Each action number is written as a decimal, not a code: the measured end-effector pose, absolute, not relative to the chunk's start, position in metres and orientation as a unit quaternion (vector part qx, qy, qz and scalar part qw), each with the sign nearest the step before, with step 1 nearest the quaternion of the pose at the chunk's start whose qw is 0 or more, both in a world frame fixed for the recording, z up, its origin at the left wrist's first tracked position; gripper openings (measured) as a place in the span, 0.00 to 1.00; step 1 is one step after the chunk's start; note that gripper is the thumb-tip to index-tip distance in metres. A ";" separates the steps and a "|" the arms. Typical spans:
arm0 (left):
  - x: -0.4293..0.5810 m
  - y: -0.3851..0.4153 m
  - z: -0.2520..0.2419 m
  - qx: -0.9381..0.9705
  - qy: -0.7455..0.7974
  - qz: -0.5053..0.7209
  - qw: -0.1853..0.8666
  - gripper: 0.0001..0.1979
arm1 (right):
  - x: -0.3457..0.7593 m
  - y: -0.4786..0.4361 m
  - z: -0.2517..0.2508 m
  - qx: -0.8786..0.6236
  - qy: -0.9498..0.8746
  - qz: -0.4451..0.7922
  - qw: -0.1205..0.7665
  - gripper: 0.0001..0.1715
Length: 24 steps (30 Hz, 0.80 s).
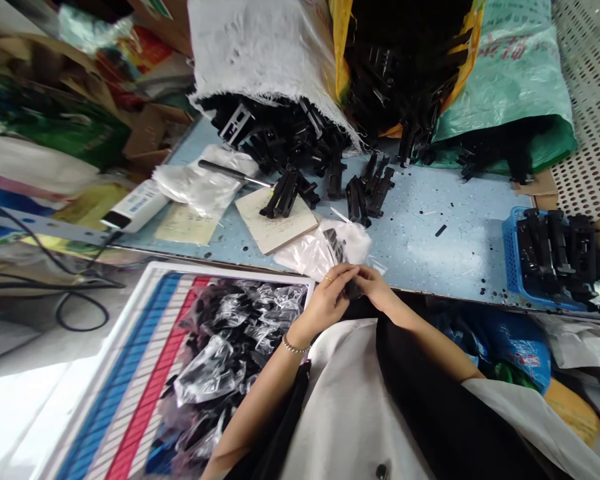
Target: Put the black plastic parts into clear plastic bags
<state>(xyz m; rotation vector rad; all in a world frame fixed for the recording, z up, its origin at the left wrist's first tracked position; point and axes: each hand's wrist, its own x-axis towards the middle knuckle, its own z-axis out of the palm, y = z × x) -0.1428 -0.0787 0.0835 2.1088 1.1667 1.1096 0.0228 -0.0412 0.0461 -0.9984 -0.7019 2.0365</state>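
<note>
My left hand and my right hand meet at the near edge of the blue table, fingers pinched together round a small black plastic part. Just beyond them lies a heap of clear plastic bags, one with a black part inside. A bead bracelet sits on my left wrist. Loose black plastic parts lie in the table's middle.
Sacks spill black parts at the back: a white one, a yellow one, a green one. A blue basket of parts stands right. A striped sack of bagged parts sits lower left. A screwdriver lies on the table.
</note>
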 end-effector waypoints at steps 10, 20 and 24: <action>-0.152 -0.063 0.057 0.719 0.552 0.399 0.137 0.28 | 0.032 -0.021 0.059 -0.272 -0.151 0.903 0.295 0.16; -0.137 -0.066 0.073 0.779 0.466 0.382 0.176 0.29 | 0.021 -0.007 0.057 -0.462 -0.638 0.516 0.337 0.14; -0.156 -0.068 0.099 0.727 0.519 0.427 0.137 0.11 | 0.023 -0.004 0.052 -0.341 -0.742 0.478 0.324 0.18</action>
